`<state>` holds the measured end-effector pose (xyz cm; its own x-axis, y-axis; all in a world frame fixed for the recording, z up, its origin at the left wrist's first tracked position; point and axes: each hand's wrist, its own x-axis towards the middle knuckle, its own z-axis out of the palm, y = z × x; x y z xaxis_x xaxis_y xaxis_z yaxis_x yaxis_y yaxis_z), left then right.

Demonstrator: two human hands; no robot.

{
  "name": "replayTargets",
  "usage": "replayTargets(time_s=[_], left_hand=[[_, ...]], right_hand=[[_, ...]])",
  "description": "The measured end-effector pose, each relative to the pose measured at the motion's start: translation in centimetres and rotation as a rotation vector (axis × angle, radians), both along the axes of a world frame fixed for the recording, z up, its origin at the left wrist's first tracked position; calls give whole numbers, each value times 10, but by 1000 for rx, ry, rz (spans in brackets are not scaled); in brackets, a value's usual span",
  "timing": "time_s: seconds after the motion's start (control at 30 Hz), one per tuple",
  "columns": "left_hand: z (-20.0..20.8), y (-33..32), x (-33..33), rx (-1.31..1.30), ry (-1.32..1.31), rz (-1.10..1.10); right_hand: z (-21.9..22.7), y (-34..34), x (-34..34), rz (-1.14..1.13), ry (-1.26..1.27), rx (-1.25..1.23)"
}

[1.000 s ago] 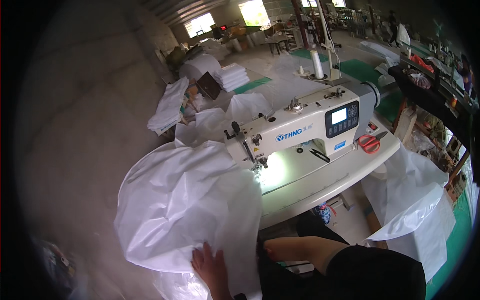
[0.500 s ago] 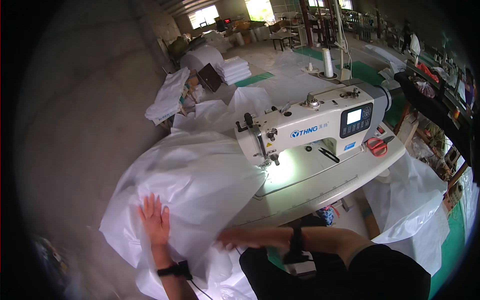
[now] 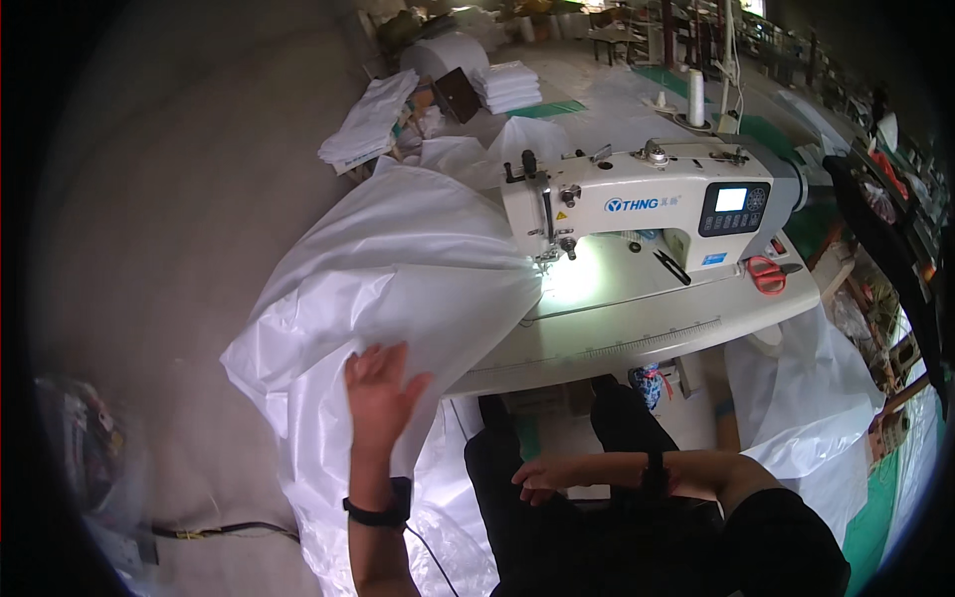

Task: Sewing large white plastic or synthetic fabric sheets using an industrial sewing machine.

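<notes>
A big sheet of thin white plastic fabric [image 3: 328, 308] spreads over the left side of the sewing machine table [image 3: 497, 363] and hangs down toward the floor. Its right corner lies beneath the needle area of the white sewing machine [image 3: 587, 194], where a lamp glows. My left hand [image 3: 381, 388] is over the fabric's lower part with fingers apart and nothing gripped; whether it touches the cloth I cannot tell. Above my lap, away from the fabric, my right hand [image 3: 540, 478] has loosely bent, parted fingers and holds nothing.
Black thread snips [image 3: 671, 267] and red-handled scissors [image 3: 768, 275] rest on the machine table. A white thread cone [image 3: 695, 98] stands behind the machine. More white sheeting [image 3: 796, 398] hangs at the right. Folded white stacks [image 3: 507, 85] lie at the back, and a dark cable [image 3: 224, 530] crosses the floor.
My right hand has drawn back from the fabric to the right, over my lap. My left hand has shifted right across the fabric, and the head view has tilted lower.
</notes>
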<state>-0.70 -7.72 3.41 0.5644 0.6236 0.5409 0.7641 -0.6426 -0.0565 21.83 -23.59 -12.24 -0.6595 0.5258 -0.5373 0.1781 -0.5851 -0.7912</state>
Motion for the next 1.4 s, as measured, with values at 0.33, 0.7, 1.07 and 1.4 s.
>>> replayTargets(time_s=[0.33, 0.7, 1.07, 1.4], left_hand=[[-6, -48, 33, -285, 365, 91], [-25, -212, 120, -672, 7, -239], [-61, -48, 35, -419, -124, 363], [-55, 41, 21, -579, 87, 546]], right_hand=[[1, -55, -3, 21, -32, 120], [15, -60, 61, -350, -205, 585], [126, -64, 42, -437, -498, 1643], [78, 40, -18, 283, -825, 1711]])
